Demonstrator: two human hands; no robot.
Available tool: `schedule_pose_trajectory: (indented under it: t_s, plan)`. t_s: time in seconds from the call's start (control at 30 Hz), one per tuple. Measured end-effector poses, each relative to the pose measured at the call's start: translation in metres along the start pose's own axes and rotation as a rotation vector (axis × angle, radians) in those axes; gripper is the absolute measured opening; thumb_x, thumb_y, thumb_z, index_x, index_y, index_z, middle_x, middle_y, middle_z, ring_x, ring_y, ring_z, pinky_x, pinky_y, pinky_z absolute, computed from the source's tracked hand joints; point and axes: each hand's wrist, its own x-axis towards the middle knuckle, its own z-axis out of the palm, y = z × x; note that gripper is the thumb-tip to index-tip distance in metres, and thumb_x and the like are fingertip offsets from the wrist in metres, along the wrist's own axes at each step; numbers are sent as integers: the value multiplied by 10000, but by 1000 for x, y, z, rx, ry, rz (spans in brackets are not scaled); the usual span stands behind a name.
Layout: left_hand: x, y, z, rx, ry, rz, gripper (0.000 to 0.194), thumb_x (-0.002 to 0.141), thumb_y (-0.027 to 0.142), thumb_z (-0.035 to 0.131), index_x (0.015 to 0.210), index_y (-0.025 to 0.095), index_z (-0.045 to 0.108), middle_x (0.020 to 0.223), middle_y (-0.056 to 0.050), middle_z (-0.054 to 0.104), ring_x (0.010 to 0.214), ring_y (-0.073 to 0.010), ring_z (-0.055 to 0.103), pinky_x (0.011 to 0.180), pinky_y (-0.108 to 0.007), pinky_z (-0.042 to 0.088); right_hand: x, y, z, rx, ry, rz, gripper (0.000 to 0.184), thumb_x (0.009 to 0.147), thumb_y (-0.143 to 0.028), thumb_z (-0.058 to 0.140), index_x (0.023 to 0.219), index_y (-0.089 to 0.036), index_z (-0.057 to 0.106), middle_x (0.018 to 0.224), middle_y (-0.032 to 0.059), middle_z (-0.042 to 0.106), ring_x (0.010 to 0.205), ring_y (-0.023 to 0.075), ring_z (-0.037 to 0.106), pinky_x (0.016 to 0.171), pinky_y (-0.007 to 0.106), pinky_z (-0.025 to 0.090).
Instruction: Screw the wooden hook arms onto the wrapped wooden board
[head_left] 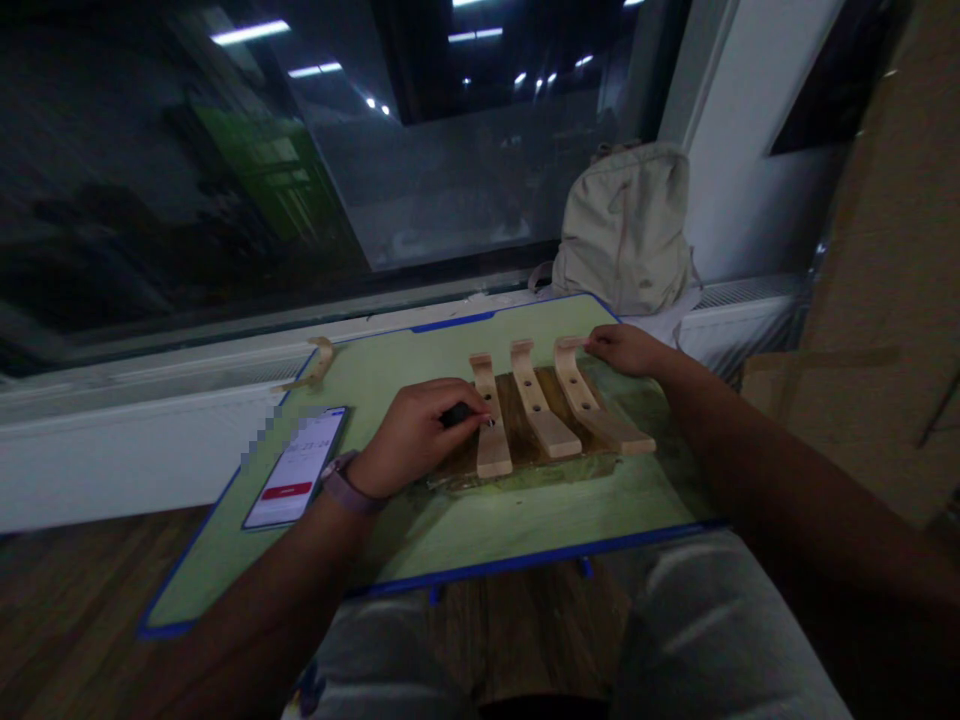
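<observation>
Three pale wooden hooks lie side by side across a dark brown board (519,432), each with a curled far end and a wide near end. Over the left hook (493,455), my left hand (412,430) is closed in a pinch. A small shiny metal piece shows at its fingertips, too small to name surely; a dark patch sits between thumb and finger. Dark round holes show in the middle hook (553,432) and the right hook (619,430). My right hand (624,350) has its fingers closed at the curled far end of the right hook.
The board lies on a green table (450,545) with blue edging. A phone (296,470) with a lit screen rests at the left, near a curved wooden piece (322,360). Behind stand a beige backpack (626,230) and a window (420,190). Cardboard (877,240) rises at the right.
</observation>
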Motion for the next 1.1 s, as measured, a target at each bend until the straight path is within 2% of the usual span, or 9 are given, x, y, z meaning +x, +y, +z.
schedule_pose_trajectory:
  t_s: [0.13,0.47,0.7,1.1]
  plan:
    - [1,0,0,17,-42,30,78,848,154,629,792,175,679,798,-34,716,761,-136,666,707,-250,500,1,1,0,0,-1,-3,375,923,-449,415,773,-183,633,808,92,691,716,188,590,667,283,417]
    - [-1,-4,1,31,-50,98,73,845,140,638,781,167,662,782,-31,683,730,-126,632,677,-238,483,-1,-1,0,5,0,-1,372,928,-444,412,771,-180,622,793,91,683,704,181,579,666,284,414]
    - [0,-6,-1,4,-84,80,81,848,133,631,778,169,651,794,-30,683,750,-127,643,687,-239,486,-1,-1,-1,11,-3,3,367,930,-445,419,774,-182,622,828,103,696,733,193,595,682,291,421]
    - [2,-10,4,-19,-48,157,91,819,72,647,782,156,649,810,-28,695,775,-124,659,713,-234,509,0,-1,-1,4,-4,-5,388,925,-453,414,786,-174,643,840,103,707,752,195,608,694,285,431]
